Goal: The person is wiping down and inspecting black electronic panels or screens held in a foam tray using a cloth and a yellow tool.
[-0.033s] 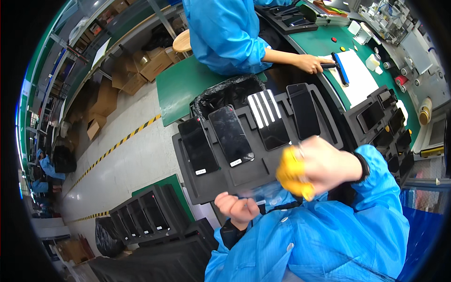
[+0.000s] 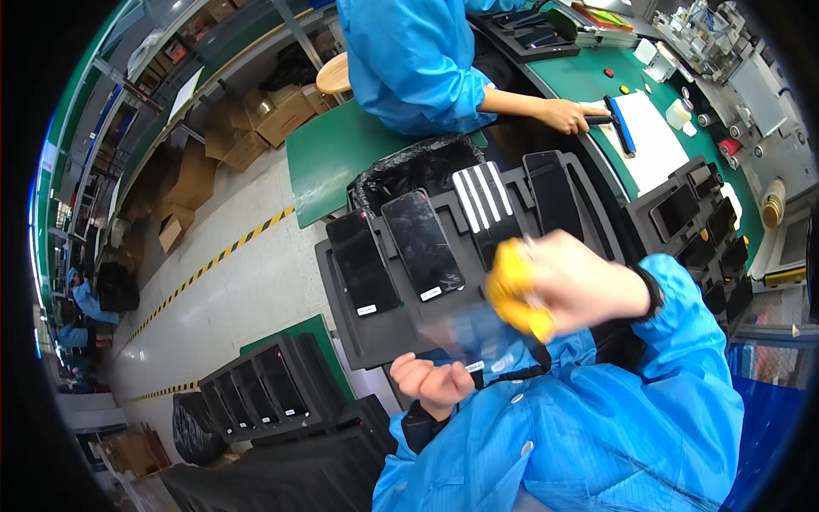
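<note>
A pale grey floor with a yellow and black striped line fills the left of the frame, and a green table top (image 2: 328, 162) sits in the upper middle. Near the middle lies a black foam tray (image 2: 358, 337) with sunken slots. In it are three flat, shiny black phones, like this one (image 2: 422, 245), and one striped black and white panel (image 2: 485, 198). Just below the middle, the left hand (image 2: 435, 382) curls its fingers under a thin see-through sheet (image 2: 465, 328), which looks blurry and glossy. The right hand (image 2: 567, 282) is clenched on a soft yellow cloth (image 2: 512, 294) and presses it on the sheet. At the top, another person's hand (image 2: 567, 115) rests on a white mat (image 2: 653, 141).
</note>
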### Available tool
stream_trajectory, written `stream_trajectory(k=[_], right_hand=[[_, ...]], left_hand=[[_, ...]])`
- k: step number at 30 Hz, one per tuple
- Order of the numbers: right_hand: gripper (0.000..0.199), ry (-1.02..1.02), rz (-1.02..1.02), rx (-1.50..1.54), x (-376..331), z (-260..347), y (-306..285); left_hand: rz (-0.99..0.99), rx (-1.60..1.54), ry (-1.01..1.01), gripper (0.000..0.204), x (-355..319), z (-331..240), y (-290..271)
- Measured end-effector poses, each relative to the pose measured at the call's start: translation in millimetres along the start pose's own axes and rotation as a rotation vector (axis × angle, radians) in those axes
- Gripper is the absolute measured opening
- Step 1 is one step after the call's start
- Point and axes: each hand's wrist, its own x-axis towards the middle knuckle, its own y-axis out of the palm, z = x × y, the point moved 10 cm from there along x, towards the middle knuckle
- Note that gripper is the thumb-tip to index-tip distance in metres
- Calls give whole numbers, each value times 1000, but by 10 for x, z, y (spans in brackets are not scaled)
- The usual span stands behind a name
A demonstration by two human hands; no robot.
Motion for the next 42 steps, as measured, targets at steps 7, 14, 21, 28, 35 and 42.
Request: stream_trajectory(k=[7,14,21,28,35,42], right_hand=[[19,408,-5,-240,837,-1616,349],[22,513,152,-404,958,-1965,580],[22,441,118,-528,977,-1979,635],[17,346,105,-705,1002,-1745,667],[15,-430,193,-329,540,-220,954],[17,-568,196,-84,309,759,816]], left_hand=[[401,193,-88,28,359,109,601],[664,261,-268,32,18,468,947],[631,239,-276,32,28,494,923],[609,251,-272,32,34,466,941],[349,-20,-477,16,-45,647,657],[43,17,-112,10,-243,362,-130]])
